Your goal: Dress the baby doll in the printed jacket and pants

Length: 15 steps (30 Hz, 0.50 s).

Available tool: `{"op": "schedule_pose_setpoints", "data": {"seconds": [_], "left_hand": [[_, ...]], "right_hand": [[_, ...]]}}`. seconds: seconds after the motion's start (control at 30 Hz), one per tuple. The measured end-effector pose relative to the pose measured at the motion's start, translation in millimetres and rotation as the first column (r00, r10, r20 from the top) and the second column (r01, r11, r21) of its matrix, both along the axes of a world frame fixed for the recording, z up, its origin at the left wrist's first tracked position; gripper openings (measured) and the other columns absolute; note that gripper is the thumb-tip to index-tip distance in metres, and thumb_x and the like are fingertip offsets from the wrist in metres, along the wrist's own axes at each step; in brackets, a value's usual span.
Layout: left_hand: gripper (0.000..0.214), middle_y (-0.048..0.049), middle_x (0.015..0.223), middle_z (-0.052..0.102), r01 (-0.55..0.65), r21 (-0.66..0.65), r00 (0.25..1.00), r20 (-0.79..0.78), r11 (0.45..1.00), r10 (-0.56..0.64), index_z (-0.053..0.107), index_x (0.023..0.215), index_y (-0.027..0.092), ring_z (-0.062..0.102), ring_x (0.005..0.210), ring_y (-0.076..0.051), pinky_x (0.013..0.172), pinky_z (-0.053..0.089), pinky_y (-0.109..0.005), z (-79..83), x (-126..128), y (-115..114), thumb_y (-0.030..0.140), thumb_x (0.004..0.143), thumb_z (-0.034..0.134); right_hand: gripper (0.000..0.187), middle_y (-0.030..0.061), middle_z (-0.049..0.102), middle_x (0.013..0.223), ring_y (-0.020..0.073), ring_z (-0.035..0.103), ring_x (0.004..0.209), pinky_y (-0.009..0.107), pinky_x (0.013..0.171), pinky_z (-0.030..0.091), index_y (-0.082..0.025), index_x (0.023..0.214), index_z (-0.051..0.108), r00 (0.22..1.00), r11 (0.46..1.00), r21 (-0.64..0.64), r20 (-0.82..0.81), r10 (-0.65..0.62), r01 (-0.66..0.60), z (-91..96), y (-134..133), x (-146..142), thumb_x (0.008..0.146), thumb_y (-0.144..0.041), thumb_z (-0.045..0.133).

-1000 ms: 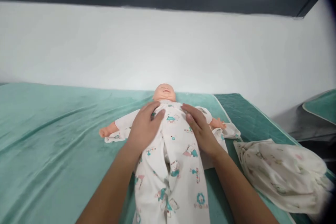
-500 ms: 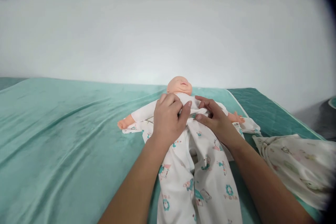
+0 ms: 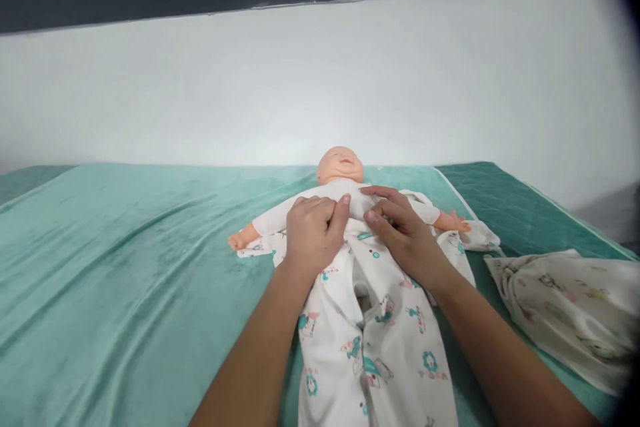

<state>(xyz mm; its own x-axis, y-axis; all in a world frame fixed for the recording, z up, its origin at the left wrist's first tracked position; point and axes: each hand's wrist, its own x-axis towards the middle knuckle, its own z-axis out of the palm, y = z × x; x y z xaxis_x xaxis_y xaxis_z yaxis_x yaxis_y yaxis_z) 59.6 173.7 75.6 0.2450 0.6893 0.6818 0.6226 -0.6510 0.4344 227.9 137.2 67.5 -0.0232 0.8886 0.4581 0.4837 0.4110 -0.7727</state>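
A baby doll (image 3: 341,163) lies on its back, its arms spread, in a white long-sleeved top (image 3: 345,190). White printed baby pants (image 3: 400,373) cover its lower body, their legs stretched toward me. My left hand (image 3: 315,227) is closed at the waist of the pants, fingers curled under and thumb along the top; its fingertips are hidden. Across the waist, my right hand (image 3: 400,227) rests on the doll's front. Its index finger is stretched out, while the thumb and other fingers bend near the waistband.
Another white printed garment (image 3: 465,253) lies spread beneath the doll. On the right is a crumpled printed cloth (image 3: 565,307). A green sheet (image 3: 150,293) with wrinkles covers the surface, which meets a white wall (image 3: 200,93) at the back.
Both hands have shifted slightly toward me, and more of the doll's white top shows between them. The waistband looks flatter. My view has tilted.
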Motion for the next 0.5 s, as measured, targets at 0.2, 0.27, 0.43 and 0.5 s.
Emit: {"op": "schedule_pose_setpoints", "data": {"seconds": [0.2,0.27,0.43,0.5], "left_hand": [[0.053,0.0024,0.047,0.037,-0.066,-0.063,0.998,-0.028,0.996,0.064,0.027,0.051,0.02,0.035,0.05,-0.011,0.064,0.031,-0.031,0.1,-5,1,0.04,0.098,0.038],[0.054,0.0025,0.046,0.034,-0.086,-0.1,0.996,-0.002,0.991,0.086,0.024,0.05,0.02,0.031,0.048,-0.011,0.061,0.028,-0.031,-0.9,-8,3,0.04,0.097,0.04],[0.056,0.002,0.043,0.035,-0.096,-0.264,0.992,0.053,0.96,0.113,0.027,0.046,0.02,0.032,0.046,-0.013,0.055,0.022,-0.031,-2.4,-15,6,0.043,0.096,0.041],[0.056,0.0022,0.043,0.036,-0.097,-0.289,0.991,0.063,0.953,0.12,0.029,0.046,0.02,0.033,0.046,-0.013,0.056,0.023,-0.031,-2.9,-15,7,0.044,0.095,0.042]], "right_hand": [[0.051,0.006,0.063,0.111,0.0275,0.052,0.118,0.045,0.106,0.035,-0.022,0.053,0.046,0.995,1.0,-0.007,-0.096,-0.027,0.027,-2.7,1,8,0.095,-0.051,0.048],[0.048,0.0046,0.062,0.114,0.0261,0.054,0.112,0.041,0.103,0.038,-0.022,0.059,0.055,0.983,0.996,-0.079,-0.178,-0.045,0.032,-4.8,0,17,0.095,-0.053,0.047],[0.041,0.0029,0.062,0.089,0.0212,0.057,0.081,0.034,0.072,0.046,-0.023,0.07,0.06,0.887,0.975,-0.222,-0.451,-0.103,0.0,-6.9,-7,44,0.092,-0.055,0.048],[0.046,0.0027,0.057,0.079,0.0184,0.052,0.07,0.032,0.063,0.042,-0.022,0.058,0.051,0.853,0.977,-0.209,-0.518,-0.066,-0.051,-6.8,-9,49,0.091,-0.053,0.051]]}}
